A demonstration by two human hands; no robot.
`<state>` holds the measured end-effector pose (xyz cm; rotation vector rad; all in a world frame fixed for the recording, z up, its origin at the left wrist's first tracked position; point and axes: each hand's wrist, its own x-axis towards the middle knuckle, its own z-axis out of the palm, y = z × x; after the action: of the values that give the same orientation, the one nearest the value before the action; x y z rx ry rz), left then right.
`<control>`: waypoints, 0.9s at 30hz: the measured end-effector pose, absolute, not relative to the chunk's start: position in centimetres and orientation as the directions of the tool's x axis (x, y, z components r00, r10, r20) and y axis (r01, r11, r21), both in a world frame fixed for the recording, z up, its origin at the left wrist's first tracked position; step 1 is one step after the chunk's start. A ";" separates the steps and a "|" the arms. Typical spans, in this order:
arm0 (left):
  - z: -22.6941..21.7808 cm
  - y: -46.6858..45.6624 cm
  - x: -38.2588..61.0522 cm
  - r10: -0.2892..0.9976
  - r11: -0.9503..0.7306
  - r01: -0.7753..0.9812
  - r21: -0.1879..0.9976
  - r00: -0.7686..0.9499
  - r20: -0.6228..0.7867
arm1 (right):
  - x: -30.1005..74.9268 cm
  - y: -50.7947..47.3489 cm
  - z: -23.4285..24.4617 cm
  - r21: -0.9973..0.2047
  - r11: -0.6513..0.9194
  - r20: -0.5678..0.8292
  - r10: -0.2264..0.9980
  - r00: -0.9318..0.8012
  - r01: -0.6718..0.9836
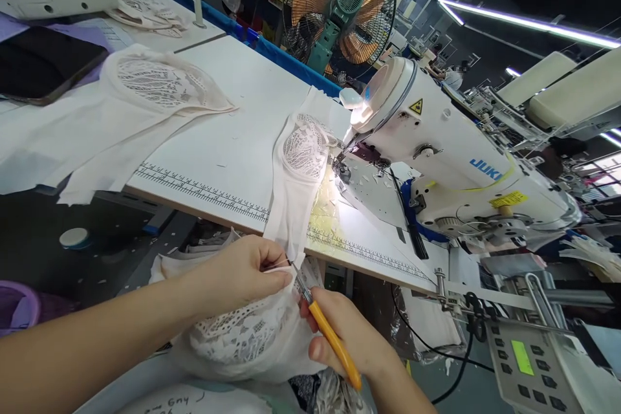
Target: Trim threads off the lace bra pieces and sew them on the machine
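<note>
My left hand (pixel 242 272) pinches the white fabric strip (pixel 288 213) that hangs from the table edge, just below the lace cup (pixel 305 150) lying by the needle. My right hand (pixel 352 336) grips orange-handled thread snips (pixel 330 335), their blades touching the fabric right at my left fingertips. A bundle of white lace pieces (pixel 242 336) rests in my lap under both hands.
A white JUKI sewing machine (pixel 456 168) stands at right on the white table (pixel 228 142) with a printed ruler edge. Another lace cup (pixel 160 84) and a dark phone (pixel 43 65) lie far left. A fan (pixel 339 6) stands behind; a control panel (pixel 526 362) at lower right.
</note>
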<state>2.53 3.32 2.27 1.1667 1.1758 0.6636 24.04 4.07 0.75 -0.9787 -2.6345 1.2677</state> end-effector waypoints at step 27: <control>2.1 3.1 1.8 0.866 0.380 0.113 0.918 0.306 -0.396 | 23.7 3.0 -1.2 -0.814 0.286 -0.072 0.814 -0.577 0.505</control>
<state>1.78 3.12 2.06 1.0810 1.1659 0.6541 23.71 2.99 -1.21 -1.1916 -2.2037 1.1920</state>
